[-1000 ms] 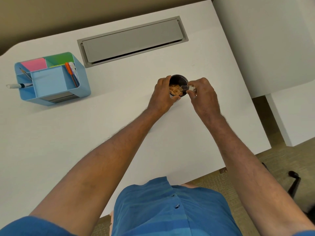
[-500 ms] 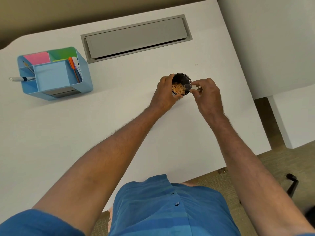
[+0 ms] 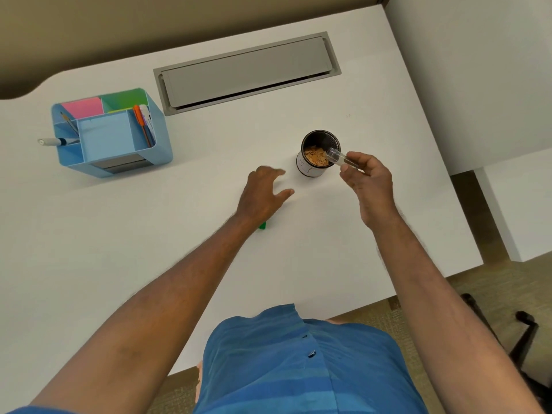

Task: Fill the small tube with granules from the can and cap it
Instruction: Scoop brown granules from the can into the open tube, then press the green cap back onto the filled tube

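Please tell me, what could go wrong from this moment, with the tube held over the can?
1. The left hand is off the can, so a push from the tube might tip it and spill the granules.
2. The right hand holds the tube tilted, mouth over the can's rim; granules could fall onto the table.
3. A small green piece, possibly the cap, lies half hidden under the left wrist and could be knocked away.
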